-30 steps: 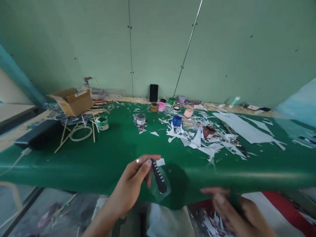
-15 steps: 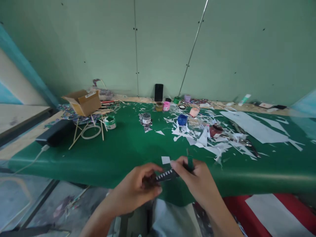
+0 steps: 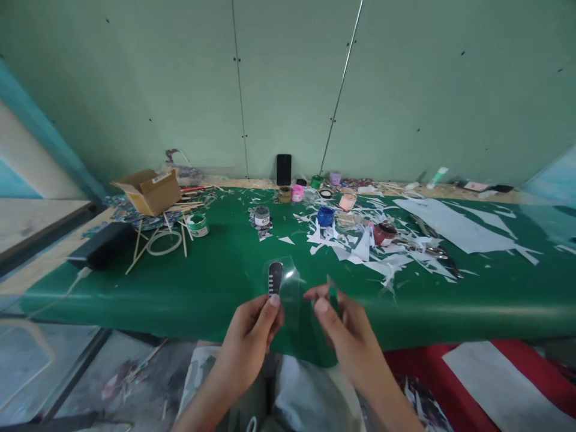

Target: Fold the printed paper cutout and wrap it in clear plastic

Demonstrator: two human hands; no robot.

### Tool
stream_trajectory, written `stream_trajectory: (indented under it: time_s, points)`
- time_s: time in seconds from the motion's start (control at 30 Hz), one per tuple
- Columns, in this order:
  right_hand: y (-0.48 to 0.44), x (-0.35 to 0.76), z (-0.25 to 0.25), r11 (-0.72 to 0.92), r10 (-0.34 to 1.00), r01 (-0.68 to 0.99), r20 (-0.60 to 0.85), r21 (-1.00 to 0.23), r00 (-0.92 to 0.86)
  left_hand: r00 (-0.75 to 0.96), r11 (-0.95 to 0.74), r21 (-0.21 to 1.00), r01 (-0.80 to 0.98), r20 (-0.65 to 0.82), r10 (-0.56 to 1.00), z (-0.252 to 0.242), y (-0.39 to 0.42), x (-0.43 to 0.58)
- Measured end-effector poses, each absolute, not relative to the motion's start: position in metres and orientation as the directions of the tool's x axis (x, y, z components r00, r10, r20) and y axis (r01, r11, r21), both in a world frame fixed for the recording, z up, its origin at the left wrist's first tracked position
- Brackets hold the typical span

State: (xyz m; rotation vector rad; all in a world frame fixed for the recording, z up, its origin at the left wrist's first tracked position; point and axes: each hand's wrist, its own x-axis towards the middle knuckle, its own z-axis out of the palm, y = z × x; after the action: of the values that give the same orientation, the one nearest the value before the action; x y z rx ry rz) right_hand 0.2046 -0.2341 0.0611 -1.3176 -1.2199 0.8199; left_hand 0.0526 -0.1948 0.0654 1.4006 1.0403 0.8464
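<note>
Pinched upright in my left hand (image 3: 254, 327) is a dark cutout (image 3: 275, 277) with a row of short white bars along one side. A clear plastic sheet (image 3: 290, 285) with a bright glare lies against the cutout and reaches toward the right. My right hand (image 3: 346, 321) is closed around a green-handled tool (image 3: 333, 297) with a narrow pointed tip; its exact kind is hard to make out. The right fingertips are close to the sheet's right edge, and I cannot tell if they touch it. Both hands are above the front edge of the green-covered table (image 3: 216, 282).
Paint jars stand ahead: grey (image 3: 261, 217), blue (image 3: 326, 216), dark red (image 3: 384, 234) and green (image 3: 197, 225). White paper scraps (image 3: 360, 249) and a large paper piece (image 3: 454, 222) lie to the right. A cardboard box (image 3: 153, 192) and black case (image 3: 101, 246) are left; a phone (image 3: 284, 170) leans behind.
My left hand has turned the dark cutout from nearly level to upright, and the clear sheet now shows. My right hand has come away from the cutout, still holding the green-handled tool.
</note>
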Motion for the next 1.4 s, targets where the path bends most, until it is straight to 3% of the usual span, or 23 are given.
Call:
stream_trajectory:
  time_s: [0.13,0.3,0.43,0.53,0.63,0.77,1.13,1.4]
  points:
    - [-0.239,0.200,0.066,0.060,0.981,0.201,0.095,-0.978,0.170,0.346,-0.037,0.992,0.125,-0.008,0.938,0.060,-0.201,0.057]
    - [-0.237,0.210,0.078,0.081,0.990,0.160,0.098,-0.984,0.102,0.456,0.058,0.988,0.145,-0.119,0.882,0.059,-0.207,0.044]
    - [-0.240,0.208,0.065,0.175,0.945,0.062,0.185,-0.983,0.268,0.438,0.037,0.986,0.163,-0.106,0.893,0.063,-0.209,0.042]
    - [-0.247,0.198,0.046,0.207,0.862,0.248,0.297,-0.946,0.411,0.362,0.026,0.992,0.122,-0.069,0.930,0.071,-0.211,0.050]
    - [-0.254,0.187,0.034,0.276,0.839,0.526,0.468,-0.805,0.276,0.332,0.005,0.995,0.096,-0.036,0.943,0.079,-0.216,0.059]
    - [-0.255,0.178,0.034,0.360,0.796,0.695,0.594,-0.623,0.120,0.323,-0.021,0.996,0.089,-0.009,0.946,0.082,-0.222,0.063]
    - [-0.249,0.173,0.028,0.168,0.774,0.822,0.589,-0.544,0.231,0.287,0.080,0.996,-0.051,-0.062,0.956,0.083,-0.225,0.073]
    - [-0.244,0.184,0.027,0.242,0.780,0.838,0.612,-0.489,0.132,0.324,0.059,0.998,0.006,-0.058,0.944,0.078,-0.223,0.071]
